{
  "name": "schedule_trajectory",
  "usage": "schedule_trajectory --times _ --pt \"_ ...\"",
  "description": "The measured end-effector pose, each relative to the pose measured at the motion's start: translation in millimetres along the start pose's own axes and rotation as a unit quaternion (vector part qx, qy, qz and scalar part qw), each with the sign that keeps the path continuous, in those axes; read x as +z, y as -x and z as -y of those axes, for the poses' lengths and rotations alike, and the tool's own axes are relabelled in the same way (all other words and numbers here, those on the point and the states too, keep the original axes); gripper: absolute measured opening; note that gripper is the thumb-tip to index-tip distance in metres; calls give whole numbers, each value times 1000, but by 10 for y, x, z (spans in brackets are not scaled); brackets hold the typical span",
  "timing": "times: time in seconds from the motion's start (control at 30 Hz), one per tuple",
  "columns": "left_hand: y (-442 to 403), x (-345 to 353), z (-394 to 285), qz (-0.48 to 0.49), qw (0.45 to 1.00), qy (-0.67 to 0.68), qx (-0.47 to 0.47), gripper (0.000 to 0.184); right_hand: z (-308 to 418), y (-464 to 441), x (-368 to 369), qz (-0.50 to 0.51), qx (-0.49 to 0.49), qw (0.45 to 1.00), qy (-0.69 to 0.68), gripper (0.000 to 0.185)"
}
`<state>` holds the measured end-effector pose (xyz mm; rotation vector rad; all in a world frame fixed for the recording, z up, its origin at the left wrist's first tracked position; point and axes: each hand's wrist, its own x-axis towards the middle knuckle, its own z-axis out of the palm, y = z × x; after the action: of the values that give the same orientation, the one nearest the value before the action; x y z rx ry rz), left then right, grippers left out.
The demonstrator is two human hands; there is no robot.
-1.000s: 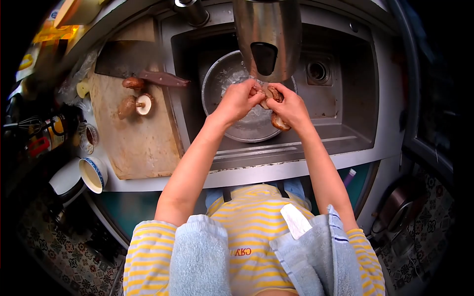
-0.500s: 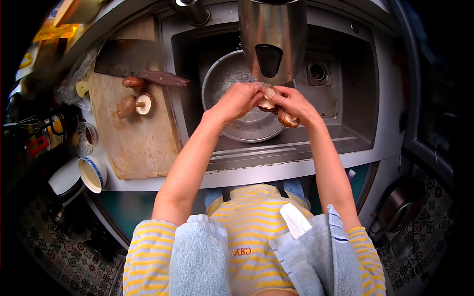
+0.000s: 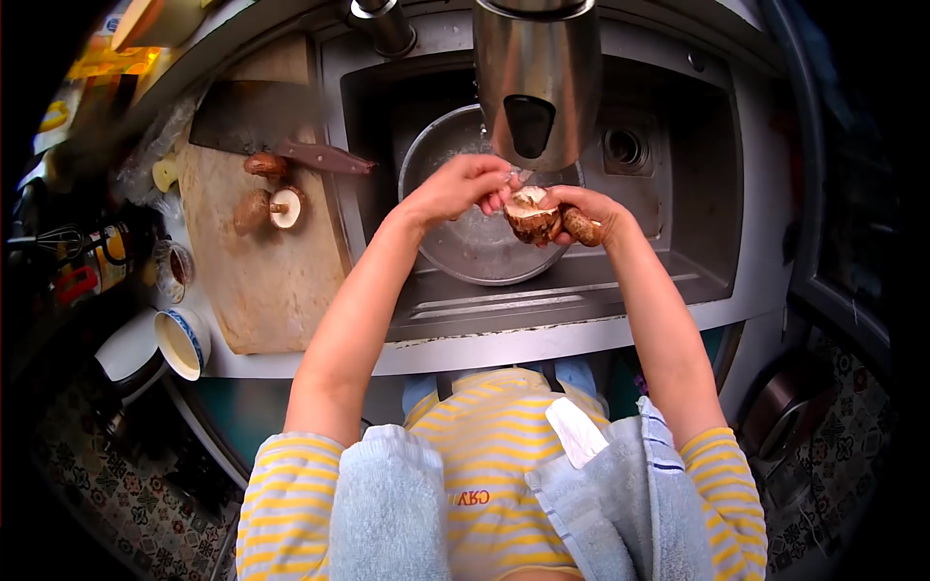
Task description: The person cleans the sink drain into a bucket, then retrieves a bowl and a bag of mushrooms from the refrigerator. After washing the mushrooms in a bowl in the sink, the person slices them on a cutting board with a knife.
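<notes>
Two brown-capped mushrooms are in my right hand (image 3: 593, 206) over the sink. The larger mushroom (image 3: 533, 223) has its pale underside turned up, with my thumb on its edge. A smaller mushroom (image 3: 581, 227) sits against my palm and fingers. Just left of the larger one, my left hand (image 3: 460, 192) is closed, fingertips pinched together by the running water. Whether anything is between those fingertips I cannot make out. Below both hands stands a round metal basin (image 3: 418, 232) with water in it. The steel faucet (image 3: 542, 77) hangs directly above.
On the wooden cutting board (image 3: 262, 310) at left lie several mushrooms (image 3: 254, 211) and a cleaver (image 3: 252, 116), its handle reaching over the sink edge. A blue-patterned bowl (image 3: 182, 344) tilts near the counter's front edge. The drain (image 3: 625, 147) is right of the basin.
My left hand has drawn slightly left, away from the larger mushroom. My right hand has turned, showing more of both mushrooms.
</notes>
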<state>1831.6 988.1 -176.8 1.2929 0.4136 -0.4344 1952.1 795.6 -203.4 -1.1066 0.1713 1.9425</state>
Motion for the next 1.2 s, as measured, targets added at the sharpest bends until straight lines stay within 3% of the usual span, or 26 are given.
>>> schedule_trajectory --times 0.07,0.1,0.13,0.17,0.2,0.23,0.27,0.33,0.43,0.5,0.53,0.57,0.6,0.67,0.73,0.77,0.8,0.87,0.9,0.93,1.0,1.03,1.1,1.13,1.17,1.2 --pt "-223 -145 458 -91 992 85 -2 13 4 -94 39 -1 -17 999 -41 33" --pt "-349 -216 808 -134 991 -27 0 19 -50 -231 -16 -56 -44 997 -10 34" --pt "-328 -166 1006 -184 910 -363 81 36 -59 -280 40 -142 -83 983 81 36" --pt "-267 -65 1167 -192 833 -517 52 46 -109 -371 42 -236 -131 949 163 37" --pt "-224 31 1240 -155 803 -576 2 48 -202 -525 -22 -325 -177 897 242 38" --pt "-239 42 1242 -93 829 -545 -83 44 -386 -823 -247 -397 -223 837 305 42" --pt "-294 7 1255 -53 856 -483 -177 37 -298 -730 72 -462 -133 784 393 44" --pt "-281 -19 1142 -114 863 -444 -211 34 -275 -821 212 -400 -149 791 438 47" --pt "-86 -163 800 -316 843 -419 121 37 -454 -1341 -196 -488 -176 749 412 49" --pt "193 -187 -16 -265 886 -350 149 37 -526 -1257 -227 -482 -191 742 424 50" --pt "205 -195 -260 -296 888 -285 208 32 -477 -1108 -152 -474 -173 748 432 49" --pt "197 -254 -482 -361 833 -286 306 28 -376 -949 -35 -457 -192 731 469 49" --pt "146 -387 -645 -419 802 -271 328 23 -286 -735 93 -441 -206 713 505 48" --pt "24 -756 -887 -547 690 -338 333 27 -114 -295 370 -415 -212 698 544 44" --pt "-189 -1142 -940 -616 617 -408 270 38 101 154 673 -382 -192 712 557 37" --pt "-270 -1322 -978 -607 641 -414 223 44 235 411 876 -369 -176 742 531 34" --pt "-387 -1517 -988 -596 668 -397 201 39 245 557 943 -352 -236 786 451 36" --pt "-311 -1489 -1177 -581 669 -448 118 28 120 420 644 -199 -304 918 160 38" --pt "-260 -1412 -1210 -564 681 -456 101 28 -23 165 297 -295 -287 865 289 38" --pt "-180 -1317 -1237 -549 691 -463 85 29 -87 123 312 -448 -174 670 565 39" --pt "-80 -1197 -1119 -520 691 -490 107 31 -144 73 340 -430 -171 709 533 38" --pt "-58 -1235 -993 -505 693 -493 150 36 -147 111 398 -415 -212 752 467 39" --pt "88 -1067 -829 -529 667 -479 217 35 -18 392 701 -380 -286 770 425 39" --pt "215 -1001 -766 -510 681 -447 276 27 118 565 825 -362 -327 773 404 38" --pt "468 -810 -827 -482 741 -404 238 17 229 771 945 -318 -340 810 357 39" --pt "630 -668 -709 -486 742 -379 265 13 309 983 1061 -270 -348 843 308 39"
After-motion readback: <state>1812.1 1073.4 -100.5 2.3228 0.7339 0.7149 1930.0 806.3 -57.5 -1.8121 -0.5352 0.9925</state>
